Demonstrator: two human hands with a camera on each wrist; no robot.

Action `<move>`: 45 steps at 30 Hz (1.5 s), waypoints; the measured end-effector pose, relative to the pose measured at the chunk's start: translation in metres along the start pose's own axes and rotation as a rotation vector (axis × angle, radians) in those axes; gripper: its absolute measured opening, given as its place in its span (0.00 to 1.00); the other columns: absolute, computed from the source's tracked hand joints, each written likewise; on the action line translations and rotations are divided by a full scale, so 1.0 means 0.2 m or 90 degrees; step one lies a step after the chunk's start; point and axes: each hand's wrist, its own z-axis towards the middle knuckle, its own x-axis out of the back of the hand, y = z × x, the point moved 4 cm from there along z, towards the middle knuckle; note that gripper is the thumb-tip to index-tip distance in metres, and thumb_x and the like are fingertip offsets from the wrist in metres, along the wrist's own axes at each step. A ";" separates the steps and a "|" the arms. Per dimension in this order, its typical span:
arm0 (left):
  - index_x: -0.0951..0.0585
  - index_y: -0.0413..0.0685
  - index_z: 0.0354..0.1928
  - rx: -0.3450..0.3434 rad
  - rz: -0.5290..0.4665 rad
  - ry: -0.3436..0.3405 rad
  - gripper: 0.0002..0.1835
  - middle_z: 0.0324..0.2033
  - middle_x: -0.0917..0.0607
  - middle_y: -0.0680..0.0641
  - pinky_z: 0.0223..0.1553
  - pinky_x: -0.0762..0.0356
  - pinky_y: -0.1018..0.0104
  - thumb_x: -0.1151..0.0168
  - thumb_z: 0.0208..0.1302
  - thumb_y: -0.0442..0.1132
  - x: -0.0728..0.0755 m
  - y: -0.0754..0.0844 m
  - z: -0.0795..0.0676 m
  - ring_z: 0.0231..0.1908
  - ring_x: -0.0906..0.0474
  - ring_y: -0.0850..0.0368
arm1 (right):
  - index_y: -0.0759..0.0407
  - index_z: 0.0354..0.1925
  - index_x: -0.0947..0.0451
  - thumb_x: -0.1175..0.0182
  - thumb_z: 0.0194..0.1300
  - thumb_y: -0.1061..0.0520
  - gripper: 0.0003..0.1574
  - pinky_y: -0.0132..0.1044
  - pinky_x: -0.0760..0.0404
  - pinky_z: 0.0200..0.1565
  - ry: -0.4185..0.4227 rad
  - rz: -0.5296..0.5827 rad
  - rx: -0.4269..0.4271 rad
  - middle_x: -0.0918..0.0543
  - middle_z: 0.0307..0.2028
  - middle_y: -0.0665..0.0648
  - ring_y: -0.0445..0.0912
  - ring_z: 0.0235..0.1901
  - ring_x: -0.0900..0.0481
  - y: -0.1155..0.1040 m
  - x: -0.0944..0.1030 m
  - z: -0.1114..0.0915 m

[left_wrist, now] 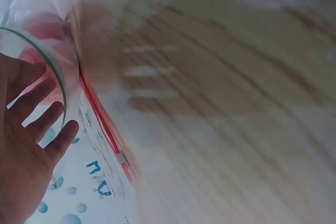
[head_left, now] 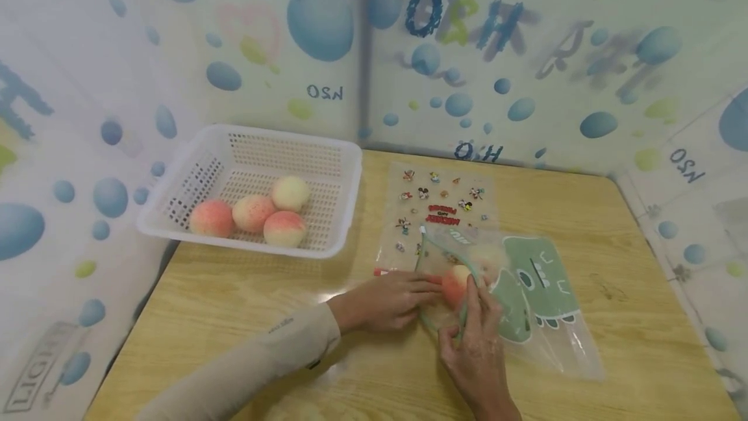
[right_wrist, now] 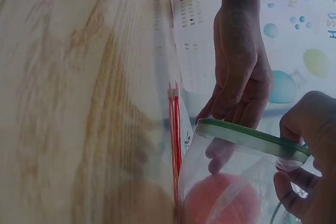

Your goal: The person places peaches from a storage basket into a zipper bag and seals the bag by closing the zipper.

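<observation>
A clear zip bag [head_left: 563,336] with a green cartoon monster and a green zip edge lies on the table, its mouth facing left. Inside it, near the mouth, is a red and yellow peach [head_left: 454,286]; a paler peach [head_left: 487,257] shows deeper in. My left hand [head_left: 390,301] reaches into the mouth with fingers extended, fingertips beside the nearer peach. In the left wrist view those fingers [left_wrist: 39,106] are spread and grip nothing. My right hand [head_left: 480,349] pinches the bag's green zip edge [right_wrist: 252,136] between thumb and fingers, holding the mouth apart.
A white perforated basket [head_left: 346,203] at the left back holds several peaches [head_left: 254,213]. Partly under the monster bag lies another clear bag [head_left: 444,190] with cartoon prints and a red zip [right_wrist: 175,129]. Patterned walls [head_left: 327,25] enclose the wooden table [head_left: 245,304] at the back and sides.
</observation>
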 end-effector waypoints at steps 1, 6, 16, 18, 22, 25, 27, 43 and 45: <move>0.30 0.48 0.60 -0.003 0.002 -0.004 0.25 0.61 0.33 0.51 0.61 0.48 0.63 0.47 0.57 0.38 0.00 0.01 0.00 0.63 0.44 0.55 | 0.64 0.68 0.52 0.47 0.38 0.66 0.55 0.39 0.24 0.26 0.002 0.003 0.009 0.41 0.55 0.70 0.53 0.45 0.34 0.00 0.00 0.00; 0.32 0.50 0.62 0.000 0.013 -0.046 0.28 0.63 0.37 0.52 0.62 0.51 0.62 0.46 0.55 0.37 -0.03 0.04 0.02 0.64 0.49 0.55 | 0.69 0.66 0.51 0.50 0.38 0.65 0.52 0.34 0.29 0.21 0.017 0.030 0.050 0.43 0.57 0.69 0.48 0.35 0.37 -0.01 0.00 0.00; 0.24 0.54 0.50 0.053 0.035 0.043 0.16 0.57 0.28 0.56 0.49 0.33 0.62 0.47 0.59 0.40 0.11 0.00 -0.03 0.52 0.31 0.58 | 0.67 0.67 0.51 0.49 0.41 0.63 0.51 0.34 0.28 0.17 0.044 0.006 0.001 0.41 0.53 0.70 0.48 0.32 0.33 0.01 0.03 0.00; 0.23 0.53 0.46 0.047 0.022 0.077 0.13 0.54 0.26 0.54 0.47 0.31 0.65 0.45 0.58 0.39 0.14 -0.02 -0.04 0.50 0.30 0.59 | 0.66 0.67 0.52 0.49 0.42 0.62 0.52 0.32 0.28 0.18 0.031 -0.002 -0.005 0.42 0.53 0.69 0.47 0.32 0.34 0.02 0.02 0.00; 0.22 0.51 0.43 0.044 -0.001 0.104 0.11 0.49 0.23 0.49 0.47 0.30 0.67 0.44 0.57 0.37 0.17 -0.05 -0.07 0.49 0.28 0.59 | 0.65 0.68 0.53 0.48 0.42 0.62 0.52 0.34 0.26 0.21 0.016 -0.009 -0.013 0.42 0.52 0.69 0.48 0.36 0.34 0.03 0.02 0.00; 0.21 0.50 0.42 0.045 0.001 0.106 0.11 0.48 0.23 0.49 0.47 0.30 0.68 0.45 0.56 0.36 0.18 -0.05 -0.08 0.48 0.28 0.58 | 0.64 0.68 0.54 0.47 0.42 0.62 0.53 0.35 0.26 0.22 0.011 -0.007 -0.018 0.42 0.53 0.69 0.48 0.37 0.34 0.03 0.02 0.00; 0.21 0.50 0.41 0.047 0.001 0.107 0.11 0.48 0.24 0.49 0.46 0.30 0.69 0.46 0.56 0.36 0.19 -0.05 -0.10 0.48 0.28 0.59 | 0.63 0.68 0.54 0.47 0.42 0.61 0.54 0.36 0.25 0.22 0.008 -0.008 -0.026 0.42 0.53 0.69 0.48 0.37 0.34 0.03 0.02 -0.01; 0.21 0.48 0.39 0.071 0.045 0.198 0.10 0.47 0.23 0.51 0.40 0.26 0.68 0.45 0.54 0.35 0.41 -0.12 -0.20 0.44 0.24 0.59 | 0.61 0.69 0.54 0.48 0.44 0.58 0.53 0.44 0.22 0.28 0.009 -0.001 -0.035 0.41 0.53 0.70 0.55 0.44 0.34 0.04 0.02 -0.03; 0.21 0.49 0.39 0.084 0.039 0.197 0.10 0.47 0.23 0.52 0.40 0.26 0.68 0.45 0.55 0.36 0.43 -0.14 -0.22 0.43 0.25 0.59 | 0.61 0.69 0.54 0.48 0.44 0.58 0.53 0.44 0.22 0.28 0.010 -0.003 -0.033 0.41 0.53 0.70 0.55 0.44 0.33 0.04 0.02 -0.03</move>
